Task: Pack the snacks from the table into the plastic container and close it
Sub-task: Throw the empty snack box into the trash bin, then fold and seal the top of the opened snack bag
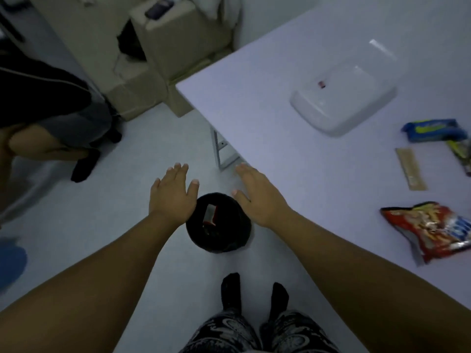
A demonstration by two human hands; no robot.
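A clear plastic container (344, 98) lies on the white table (267, 110), toward its far side. Snacks lie to its right: a blue packet (433, 129), a green packet (462, 154) cut by the frame edge, a thin tan stick pack (410, 168) and a red chip bag (428, 229). My left hand (172, 193) hovers open above the floor, left of the table. My right hand (257, 194) is open too, palm down over the table's near-left edge. Both hands hold nothing and are far from the snacks.
A round black bin (219, 222) with a red wrapper inside stands on the floor between my hands. Cardboard boxes (158, 47) are stacked at the back. Another person (51, 118) crouches at the left. My feet in black socks (254, 294) are below.
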